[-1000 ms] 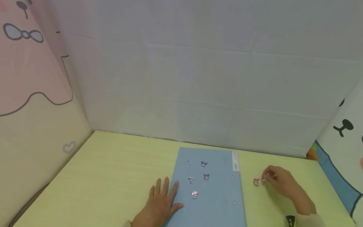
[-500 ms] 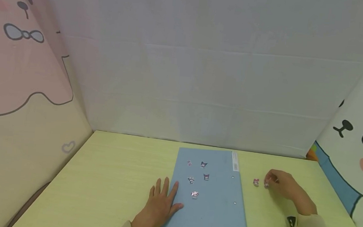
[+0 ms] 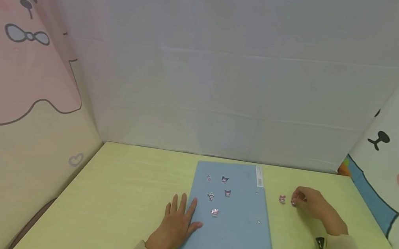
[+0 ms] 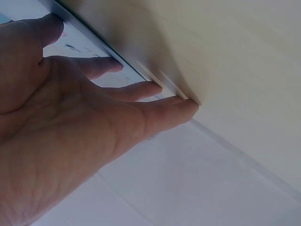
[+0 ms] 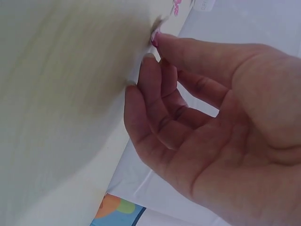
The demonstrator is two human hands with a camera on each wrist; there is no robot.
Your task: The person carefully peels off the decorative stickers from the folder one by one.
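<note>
My left hand point(image 3: 172, 227) lies with straight, spread fingers at the left edge of a flat blue board point(image 3: 236, 238), its thumb on the board. Several small cartoon figures sit on that board, among them a dark-eared figure point(image 3: 227, 193) and a pinkish figure point(image 3: 214, 212). Right of the board, my right hand point(image 3: 315, 206) pinches a small pink-and-white cartoon figure point(image 5: 155, 37) between thumb and forefinger, close to the tabletop. The fingers cover part of it. Just left of that hand lies another pink-eared cartoon figure point(image 3: 282, 199).
A small black item point(image 3: 320, 243) lies beside the right sleeve. Two tiny shiny dots sit near the board's right side, and a white barcode label point(image 3: 260, 176) is at its top right corner. A pale curtain point(image 3: 203, 81) stands behind the yellow table point(image 3: 125, 197).
My right hand has shifted slightly right and toward me with the pinched cartoon figure, widening the gap from the other pink-eared one. The left hand stays in place.
</note>
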